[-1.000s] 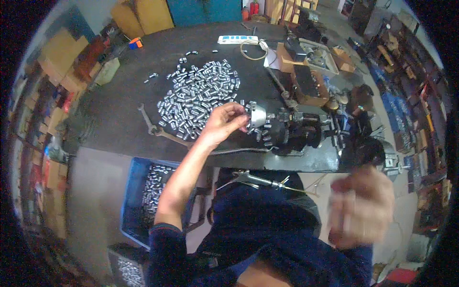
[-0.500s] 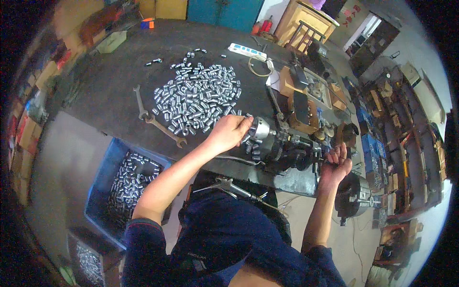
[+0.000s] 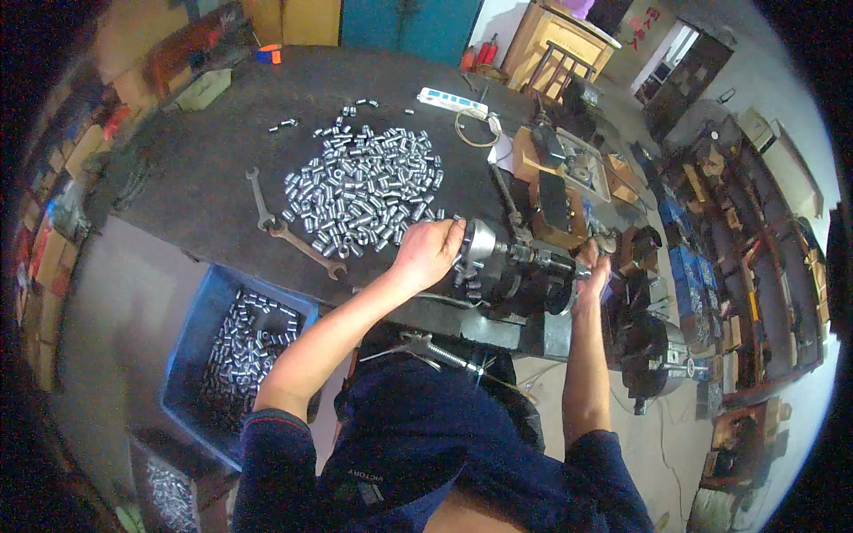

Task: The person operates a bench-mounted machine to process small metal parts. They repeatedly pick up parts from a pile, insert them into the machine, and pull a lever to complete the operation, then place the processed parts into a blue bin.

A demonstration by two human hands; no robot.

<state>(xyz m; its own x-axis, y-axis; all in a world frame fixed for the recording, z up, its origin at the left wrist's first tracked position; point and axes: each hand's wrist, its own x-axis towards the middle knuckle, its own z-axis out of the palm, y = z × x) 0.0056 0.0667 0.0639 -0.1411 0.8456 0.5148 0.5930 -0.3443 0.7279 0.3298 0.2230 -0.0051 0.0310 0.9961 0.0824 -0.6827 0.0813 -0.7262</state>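
Observation:
My left hand [image 3: 430,251] is closed, its thumb and fingers pressed together against the front of a round silver chuck [image 3: 481,241] on a small bench machine [image 3: 524,275]. What the fingertips pinch is hidden. At the machine's other end my right hand [image 3: 592,269] has its fingers curled round a part by the dark spindle; I cannot make out that part. Short shiny metal sleeves [image 3: 364,191] lie in a wide heap on the dark table, to the left of and beyond my left hand. A few more sleeves [image 3: 471,286] sit just under the chuck.
Two open-ended wrenches [image 3: 306,250] lie left of the heap. On the floor stands a blue bin [image 3: 191,355] of sleeves. A power strip [image 3: 453,100], cardboard boxes [image 3: 555,206] and a coiled cable [image 3: 477,129] are at the back right. An air gun [image 3: 444,352] rests before me.
My right hand has moved left and farther from me along the machine, and its fingers have closed in. The left hand stays at the chuck. The whole view has shifted slightly.

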